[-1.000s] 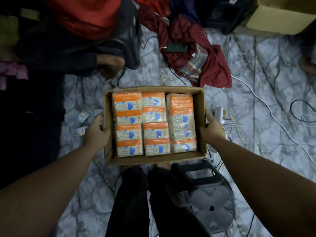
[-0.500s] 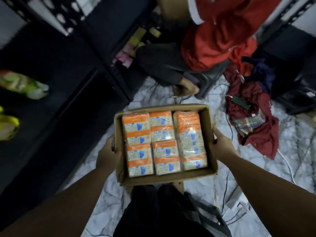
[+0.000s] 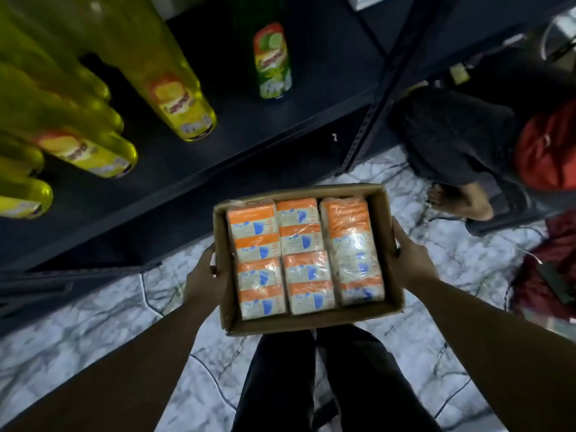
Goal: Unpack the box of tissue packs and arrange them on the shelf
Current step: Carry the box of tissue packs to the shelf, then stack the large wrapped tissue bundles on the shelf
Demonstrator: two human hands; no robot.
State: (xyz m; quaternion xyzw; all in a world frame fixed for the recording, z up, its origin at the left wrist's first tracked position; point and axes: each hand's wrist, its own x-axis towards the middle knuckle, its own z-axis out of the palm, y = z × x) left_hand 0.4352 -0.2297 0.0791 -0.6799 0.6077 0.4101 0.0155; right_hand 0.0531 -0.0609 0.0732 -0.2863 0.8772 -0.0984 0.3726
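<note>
I hold an open cardboard box (image 3: pixel 388 244) level in front of my legs. My left hand (image 3: pixel 204 275) grips its left wall and my right hand (image 3: pixel 408 260) grips its right wall. Several orange-and-white tissue packs (image 3: pixel 307 254) in clear wrap fill the box in three columns. A dark metal shelf (image 3: pixel 249 145) stands just beyond and to the left of the box, its board level with the box's far edge.
Yellow bottles (image 3: pixel 177 98) and a green bottle (image 3: pixel 272 62) stand on the shelf at the left and back. A shelf upright (image 3: pixel 364 129) rises behind the box. A seated person's leg and foot (image 3: pixel 455 201) are at the right, by red cloth (image 3: pixel 548 275). Cables cross the marble floor (image 3: pixel 93 322).
I have turned left toward the shelf, carrying the box with both hands. The shelf with bottles now fills the upper left, and the seated person has shifted to the right edge.
</note>
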